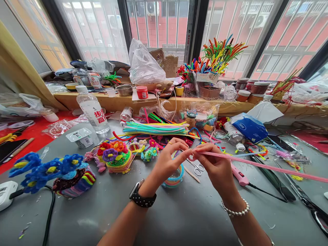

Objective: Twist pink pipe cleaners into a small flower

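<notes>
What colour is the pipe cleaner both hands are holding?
Pink. The pipe cleaner runs rightward from the left hand and right hand, clearest in the head view.

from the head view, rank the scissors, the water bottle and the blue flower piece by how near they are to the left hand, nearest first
1. scissors: on the table just right of the left hand, between both hands.
2. water bottle: upright, back left.
3. blue flower piece: far left, near the table's edge.
</notes>
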A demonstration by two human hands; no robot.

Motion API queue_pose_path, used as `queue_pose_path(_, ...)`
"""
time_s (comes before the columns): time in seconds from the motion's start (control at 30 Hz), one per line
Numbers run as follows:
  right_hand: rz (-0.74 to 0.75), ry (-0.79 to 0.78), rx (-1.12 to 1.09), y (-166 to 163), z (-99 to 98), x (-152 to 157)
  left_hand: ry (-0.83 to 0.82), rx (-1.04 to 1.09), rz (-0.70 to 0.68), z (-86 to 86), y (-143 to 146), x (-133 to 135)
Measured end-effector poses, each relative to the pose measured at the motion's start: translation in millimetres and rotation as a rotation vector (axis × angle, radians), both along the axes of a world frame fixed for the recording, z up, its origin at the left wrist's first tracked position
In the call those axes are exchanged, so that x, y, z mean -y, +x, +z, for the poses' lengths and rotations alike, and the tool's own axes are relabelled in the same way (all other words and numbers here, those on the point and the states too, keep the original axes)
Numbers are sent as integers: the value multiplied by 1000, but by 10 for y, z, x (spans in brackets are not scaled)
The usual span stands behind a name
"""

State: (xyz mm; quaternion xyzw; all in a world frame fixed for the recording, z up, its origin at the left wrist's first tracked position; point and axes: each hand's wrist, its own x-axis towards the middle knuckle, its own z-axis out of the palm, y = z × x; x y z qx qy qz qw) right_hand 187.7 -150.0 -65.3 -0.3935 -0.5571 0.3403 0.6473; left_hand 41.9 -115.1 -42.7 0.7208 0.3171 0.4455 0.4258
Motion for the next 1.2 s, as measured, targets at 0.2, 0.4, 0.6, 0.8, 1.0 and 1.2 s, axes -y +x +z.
queue_pose_path(0.2,3,38,48,-12,-34,-11,65,-10,65,-26,48,16)
queue_pose_path(0.4,-14,70,92,-17,-15,-1,-324,171,-159,-52,33,-14)
queue_pose_path(0.6,61,-61,-25,-12,15,-6,-581,288,-229,-133,49,-47)
queue_pose_path(0.8,107,-176,-213,-25,-1,-44,-372,269,-18,-81,103,15)
queue_pose_path(1.0,23,-178,-209,-58,6,-31,-336,222,11,-90,129,30)
queue_pose_path(1.2,-23,-164,-231,-54,-10,-36,-441,224,-10,-76,152,51)
